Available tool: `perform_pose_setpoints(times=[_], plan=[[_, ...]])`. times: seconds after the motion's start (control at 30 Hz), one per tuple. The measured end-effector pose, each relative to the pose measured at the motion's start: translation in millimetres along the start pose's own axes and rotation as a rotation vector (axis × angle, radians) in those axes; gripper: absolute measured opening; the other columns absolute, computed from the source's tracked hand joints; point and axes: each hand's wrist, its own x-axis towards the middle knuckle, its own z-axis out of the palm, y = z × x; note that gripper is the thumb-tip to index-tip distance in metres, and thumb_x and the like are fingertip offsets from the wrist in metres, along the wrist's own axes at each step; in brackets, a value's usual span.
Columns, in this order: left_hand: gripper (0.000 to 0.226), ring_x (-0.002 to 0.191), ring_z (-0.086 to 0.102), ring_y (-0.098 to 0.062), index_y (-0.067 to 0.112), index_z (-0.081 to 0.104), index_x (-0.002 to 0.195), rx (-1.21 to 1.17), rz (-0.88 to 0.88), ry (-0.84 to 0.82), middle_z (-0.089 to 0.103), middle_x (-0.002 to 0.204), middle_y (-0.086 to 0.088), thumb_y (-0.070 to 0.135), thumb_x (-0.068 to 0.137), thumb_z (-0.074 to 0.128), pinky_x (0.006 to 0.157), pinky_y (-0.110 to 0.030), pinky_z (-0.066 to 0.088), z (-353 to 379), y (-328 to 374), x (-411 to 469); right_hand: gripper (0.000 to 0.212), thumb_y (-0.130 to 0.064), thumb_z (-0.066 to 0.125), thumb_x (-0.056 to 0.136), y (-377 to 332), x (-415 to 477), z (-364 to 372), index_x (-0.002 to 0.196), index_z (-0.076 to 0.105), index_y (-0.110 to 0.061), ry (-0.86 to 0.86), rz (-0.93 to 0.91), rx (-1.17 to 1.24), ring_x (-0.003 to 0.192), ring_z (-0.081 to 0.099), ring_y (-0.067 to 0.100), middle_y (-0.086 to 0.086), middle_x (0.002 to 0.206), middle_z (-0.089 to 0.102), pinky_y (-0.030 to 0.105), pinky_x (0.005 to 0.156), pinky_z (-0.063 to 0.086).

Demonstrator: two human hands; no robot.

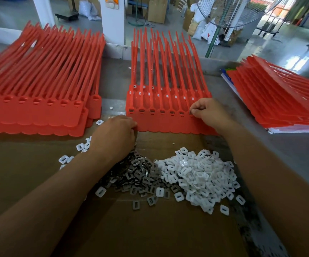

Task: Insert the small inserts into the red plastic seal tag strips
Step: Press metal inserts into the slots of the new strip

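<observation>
This is a factory assembly floor. A bench carries batch stacks of red seal tag strips and loose heaps of small inserts. Behind it lie a bare concrete floor, a large pedestal fan, cardboard boxes, filled sacks and a hand trolley.

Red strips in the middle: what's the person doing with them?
A person is fitting seal tags. The right hand pinches what looks like a small insert at the rightmost socket of the front red strip; its other sockets already look filled. The left hand rests at the strip's near left corner, above piles of grey metal inserts and white pieces.
</observation>
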Motion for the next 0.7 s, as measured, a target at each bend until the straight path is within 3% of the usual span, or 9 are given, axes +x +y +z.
perform_pose_setpoints(times=[0.5,0.7], plan=[[0.029,0.102,0.056,-0.025,0.008,0.068,0.101,-0.007,0.001,-0.003,0.063,0.112,-0.008,0.009,0.088,0.042,0.084,-0.034,0.043,-0.5,-0.2,0.1,0.028,-0.008,0.059,0.086,-1.1,3.6,3.8,0.065,0.057,-0.027,-0.009,0.039,-0.051,0.079,0.048,0.006,-0.014,0.072,0.051,0.024,0.075,0.036],[0.029,0.101,0.057,-0.025,0.007,0.068,0.101,-0.007,0.002,-0.004,0.063,0.112,-0.009,0.008,0.088,0.042,0.083,-0.032,0.042,-0.1,-0.4,0.5,0.028,-0.010,0.064,0.083,-1.9,4.5,5.8,0.061,0.054,-0.026,0.047,0.072,-0.067,0.086,0.049,0.012,-0.006,0.081,0.053,0.028,0.077,0.039]])
